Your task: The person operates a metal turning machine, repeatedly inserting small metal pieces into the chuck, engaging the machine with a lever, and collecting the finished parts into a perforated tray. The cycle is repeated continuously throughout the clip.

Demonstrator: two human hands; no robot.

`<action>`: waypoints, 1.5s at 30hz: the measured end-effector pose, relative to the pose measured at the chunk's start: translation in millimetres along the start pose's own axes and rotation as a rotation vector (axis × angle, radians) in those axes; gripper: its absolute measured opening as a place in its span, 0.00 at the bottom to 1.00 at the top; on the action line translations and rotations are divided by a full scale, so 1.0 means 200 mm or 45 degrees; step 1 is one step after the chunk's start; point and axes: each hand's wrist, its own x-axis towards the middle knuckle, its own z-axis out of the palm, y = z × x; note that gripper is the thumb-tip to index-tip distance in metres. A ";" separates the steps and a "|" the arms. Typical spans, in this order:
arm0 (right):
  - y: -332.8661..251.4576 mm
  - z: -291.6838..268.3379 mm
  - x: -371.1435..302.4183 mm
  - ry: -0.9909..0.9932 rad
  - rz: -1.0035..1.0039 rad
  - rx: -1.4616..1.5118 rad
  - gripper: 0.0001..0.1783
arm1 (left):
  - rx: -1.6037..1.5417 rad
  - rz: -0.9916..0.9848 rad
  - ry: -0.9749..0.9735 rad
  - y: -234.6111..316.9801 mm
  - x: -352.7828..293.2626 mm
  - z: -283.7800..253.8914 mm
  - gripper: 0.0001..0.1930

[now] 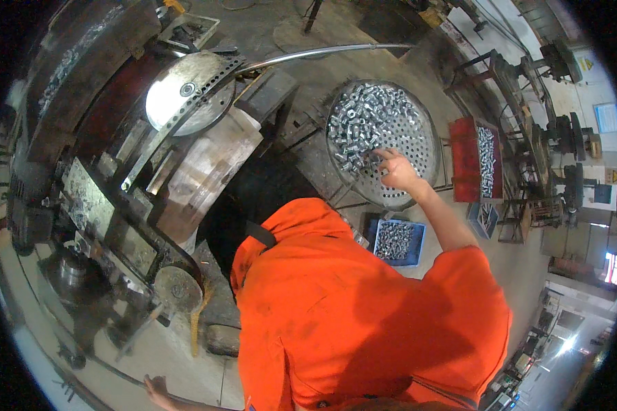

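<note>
My right hand (397,169) reaches over a round perforated metal tray (391,198). Its fingers are apart at the edge of a heap of shiny metal nuts or short fittings (363,120), and I see nothing held. Far to the lower left is my left hand (158,392), beside a long dark rod (120,373). Its thumb stands off from the shaded fingers, and no held thing shows.
A machine with a bright steel disc (168,96) and a drilled flat bar (164,130) stands to the left. A blue bin (418,246) and a red bin (463,161) hold small metal parts. A long bright lever (322,53) extends across the far side.
</note>
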 end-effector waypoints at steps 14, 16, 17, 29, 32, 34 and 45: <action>0.14 0.03 -0.01 -0.081 -0.028 0.021 0.15 | 0.027 0.009 -0.015 -0.03 -0.01 -0.02 0.21; 0.16 0.05 -0.01 -0.087 -0.028 0.035 0.14 | 0.037 0.014 -0.025 -0.04 -0.01 -0.03 0.21; 0.16 0.07 -0.01 -0.085 -0.022 0.021 0.13 | 0.042 0.020 -0.031 -0.05 -0.01 -0.04 0.21; -0.43 -0.48 0.23 0.012 -0.195 1.476 0.16 | -0.265 -0.175 0.086 -0.03 0.01 -0.04 0.25; -0.86 -0.67 0.48 -0.119 -0.713 1.738 0.19 | -0.124 0.027 0.155 0.04 -0.01 0.00 0.21; -1.25 -0.76 0.67 -0.274 -1.106 1.527 0.23 | -0.171 -0.003 0.111 -0.04 -0.04 -0.04 0.18; -2.94 -0.84 0.94 0.247 -1.828 0.093 0.17 | 0.759 -0.042 0.269 -0.02 -0.66 -0.04 0.19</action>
